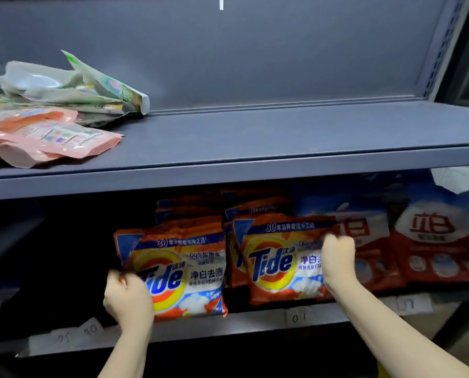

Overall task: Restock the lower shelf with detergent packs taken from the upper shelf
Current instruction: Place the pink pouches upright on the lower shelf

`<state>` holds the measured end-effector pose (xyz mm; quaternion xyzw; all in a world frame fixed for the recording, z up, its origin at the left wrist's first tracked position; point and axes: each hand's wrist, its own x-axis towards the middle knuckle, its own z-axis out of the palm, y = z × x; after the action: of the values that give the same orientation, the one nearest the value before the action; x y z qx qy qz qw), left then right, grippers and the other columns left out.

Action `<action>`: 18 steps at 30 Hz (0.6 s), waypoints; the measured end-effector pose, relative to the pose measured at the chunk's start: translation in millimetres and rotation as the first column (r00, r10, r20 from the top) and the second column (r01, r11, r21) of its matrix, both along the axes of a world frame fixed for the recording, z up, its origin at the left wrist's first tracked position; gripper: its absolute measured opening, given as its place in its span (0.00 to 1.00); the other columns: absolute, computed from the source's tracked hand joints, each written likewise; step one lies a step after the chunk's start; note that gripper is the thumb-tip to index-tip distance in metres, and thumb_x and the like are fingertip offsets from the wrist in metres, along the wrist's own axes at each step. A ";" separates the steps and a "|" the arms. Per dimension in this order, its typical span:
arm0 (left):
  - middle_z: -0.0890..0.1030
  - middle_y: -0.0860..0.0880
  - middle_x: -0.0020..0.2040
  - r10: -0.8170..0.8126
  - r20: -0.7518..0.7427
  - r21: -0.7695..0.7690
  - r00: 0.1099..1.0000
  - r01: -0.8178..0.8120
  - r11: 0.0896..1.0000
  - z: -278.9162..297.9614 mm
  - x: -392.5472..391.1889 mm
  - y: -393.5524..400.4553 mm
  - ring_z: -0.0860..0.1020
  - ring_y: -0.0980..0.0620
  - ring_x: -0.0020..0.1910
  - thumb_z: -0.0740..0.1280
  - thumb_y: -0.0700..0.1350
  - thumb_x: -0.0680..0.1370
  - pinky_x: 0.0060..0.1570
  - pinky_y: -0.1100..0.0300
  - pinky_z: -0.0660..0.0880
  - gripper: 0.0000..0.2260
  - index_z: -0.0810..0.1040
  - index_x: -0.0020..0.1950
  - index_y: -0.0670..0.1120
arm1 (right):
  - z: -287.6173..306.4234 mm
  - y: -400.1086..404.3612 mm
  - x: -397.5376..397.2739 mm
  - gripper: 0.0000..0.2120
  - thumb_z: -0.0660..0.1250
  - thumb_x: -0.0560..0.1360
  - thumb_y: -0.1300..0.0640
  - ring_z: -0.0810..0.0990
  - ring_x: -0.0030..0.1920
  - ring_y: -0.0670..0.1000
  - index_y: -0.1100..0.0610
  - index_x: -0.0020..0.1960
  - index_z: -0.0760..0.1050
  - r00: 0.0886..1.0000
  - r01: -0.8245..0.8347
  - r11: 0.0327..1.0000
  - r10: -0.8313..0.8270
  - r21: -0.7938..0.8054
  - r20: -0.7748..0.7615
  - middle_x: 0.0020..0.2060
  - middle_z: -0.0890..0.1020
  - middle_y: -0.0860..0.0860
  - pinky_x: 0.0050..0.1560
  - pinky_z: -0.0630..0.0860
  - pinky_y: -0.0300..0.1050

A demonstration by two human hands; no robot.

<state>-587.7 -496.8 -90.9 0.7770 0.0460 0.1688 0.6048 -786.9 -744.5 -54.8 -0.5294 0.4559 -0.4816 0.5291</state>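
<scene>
Two orange Tide detergent packs stand upright at the front of the lower shelf [255, 320], with more orange packs stacked behind them. My left hand [128, 298] grips the left edge of the left Tide pack [184, 271]. My right hand [338, 260] grips the right edge of the right Tide pack [279, 260]. The upper shelf [282, 132] is bare across its middle and right; only pink pouches [53, 137] and green-white pouches [72, 85] lie at its left end.
Red and white detergent bags [435, 241] stand to the right of the Tide packs on the lower shelf. The lower shelf's left part is dark. Paper labels [296, 317] are stuck along its front edge. A shelf upright [440, 50] rises at the right.
</scene>
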 end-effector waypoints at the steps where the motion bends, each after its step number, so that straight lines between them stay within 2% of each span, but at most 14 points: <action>1: 0.78 0.33 0.50 -0.002 -0.029 -0.007 1.000 0.001 1.000 -7.6 5.7 -4.4 0.76 0.35 0.48 0.59 0.35 0.78 0.48 0.48 0.70 0.07 0.74 0.52 0.34 | -7.9 -2.3 6.3 0.08 0.55 0.74 0.69 0.66 0.34 0.52 0.60 0.39 0.66 0.999 -0.027 0.990 0.022 0.136 0.039 0.34 0.68 0.56 0.32 0.62 0.46; 2: 0.78 0.32 0.55 -0.007 -0.058 -0.013 0.998 0.006 1.000 -15.4 11.9 -8.3 0.76 0.34 0.54 0.59 0.35 0.79 0.54 0.46 0.70 0.10 0.74 0.58 0.34 | -11.7 -3.5 12.1 0.07 0.54 0.77 0.69 0.71 0.39 0.54 0.62 0.47 0.70 0.999 -0.011 0.977 0.003 0.212 0.040 0.41 0.73 0.58 0.38 0.66 0.47; 3: 0.77 0.32 0.59 -0.013 -0.086 -0.021 0.996 0.011 1.000 -21.9 17.8 -12.5 0.75 0.33 0.58 0.59 0.37 0.80 0.58 0.45 0.70 0.12 0.73 0.63 0.34 | -17.2 -4.6 17.6 0.10 0.54 0.79 0.68 0.75 0.46 0.56 0.63 0.55 0.72 1.000 -0.021 0.967 0.017 0.255 0.020 0.47 0.76 0.58 0.43 0.69 0.47; 4: 0.76 0.32 0.60 -0.020 -0.107 -0.021 0.994 0.017 1.000 -28.1 24.6 -16.4 0.75 0.33 0.60 0.59 0.39 0.82 0.60 0.45 0.70 0.13 0.73 0.64 0.35 | -22.7 -4.8 23.6 0.11 0.54 0.80 0.66 0.76 0.48 0.56 0.64 0.57 0.73 0.997 -0.068 0.957 0.052 0.281 0.062 0.48 0.78 0.57 0.45 0.69 0.46; 6: 0.78 0.32 0.56 -0.035 -0.083 0.043 0.996 0.039 0.998 -39.3 35.8 -23.0 0.76 0.32 0.56 0.57 0.41 0.82 0.56 0.41 0.71 0.12 0.73 0.61 0.36 | -27.7 -1.7 38.7 0.09 0.57 0.79 0.66 0.77 0.40 0.53 0.63 0.48 0.76 0.989 -0.113 0.984 0.097 0.141 0.116 0.40 0.79 0.54 0.39 0.72 0.43; 7: 0.78 0.32 0.53 -0.042 -0.059 0.087 0.997 0.047 0.995 -44.9 40.2 -25.5 0.77 0.31 0.53 0.56 0.41 0.83 0.52 0.41 0.72 0.11 0.73 0.58 0.36 | -28.5 -0.5 43.8 0.10 0.57 0.79 0.67 0.77 0.36 0.49 0.62 0.43 0.75 0.991 -0.066 0.993 0.054 0.095 0.124 0.36 0.79 0.53 0.36 0.72 0.40; 8: 0.78 0.31 0.51 -0.038 -0.042 0.113 0.998 0.042 0.993 -50.5 42.6 -27.5 0.77 0.30 0.51 0.56 0.41 0.83 0.49 0.41 0.72 0.10 0.71 0.55 0.36 | -31.8 -0.4 48.9 0.12 0.57 0.78 0.68 0.77 0.32 0.45 0.61 0.39 0.74 0.992 -0.044 0.998 0.038 0.050 0.121 0.34 0.79 0.51 0.33 0.72 0.37; 10: 0.78 0.30 0.50 -0.013 -0.040 0.133 0.999 0.019 0.991 -62.1 44.1 -31.6 0.77 0.28 0.50 0.54 0.44 0.83 0.48 0.40 0.71 0.12 0.69 0.55 0.36 | -41.7 1.8 55.6 0.17 0.58 0.78 0.66 0.75 0.28 0.39 0.55 0.33 0.73 0.999 -0.012 0.995 0.018 -0.100 0.052 0.29 0.78 0.45 0.30 0.71 0.37; 13: 0.77 0.29 0.53 0.032 -0.079 0.152 0.996 -0.020 0.988 -76.1 42.7 -36.3 0.76 0.27 0.51 0.52 0.49 0.84 0.48 0.39 0.71 0.17 0.67 0.59 0.35 | -66.0 5.5 58.2 0.16 0.55 0.77 0.56 0.75 0.30 0.48 0.50 0.31 0.69 0.984 -0.035 0.958 -0.016 -0.283 -0.177 0.28 0.76 0.46 0.35 0.68 0.47; 15: 0.74 0.29 0.58 0.043 -0.105 0.192 0.994 -0.022 0.981 -79.1 42.9 -37.1 0.74 0.27 0.54 0.55 0.51 0.83 0.51 0.38 0.70 0.21 0.66 0.64 0.34 | -83.6 5.8 54.8 0.13 0.54 0.78 0.55 0.77 0.37 0.55 0.53 0.39 0.73 0.944 -0.107 0.954 0.009 -0.281 -0.330 0.35 0.79 0.52 0.41 0.70 0.48; 16: 0.72 0.29 0.60 0.033 -0.095 0.229 0.995 -0.011 0.973 -80.0 42.6 -36.1 0.73 0.27 0.57 0.57 0.52 0.82 0.54 0.37 0.69 0.23 0.65 0.66 0.33 | -90.4 4.7 52.6 0.11 0.55 0.79 0.56 0.78 0.44 0.58 0.57 0.47 0.75 0.919 -0.136 0.956 0.024 -0.259 -0.394 0.43 0.80 0.56 0.46 0.71 0.50; 18: 0.68 0.29 0.65 -0.039 -0.015 0.334 0.999 0.042 0.942 -83.9 36.2 -31.1 0.69 0.27 0.63 0.60 0.53 0.80 0.57 0.34 0.67 0.28 0.63 0.70 0.33 | -95.2 6.5 46.7 0.14 0.59 0.80 0.58 0.75 0.56 0.61 0.61 0.64 0.69 0.879 -0.162 0.954 0.022 -0.254 -0.477 0.56 0.76 0.60 0.54 0.72 0.53</action>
<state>-551.4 -527.9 -174.8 0.8698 0.0034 0.1584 0.4673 -740.2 -738.0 -150.0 -0.7221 0.4697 -0.3742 0.3434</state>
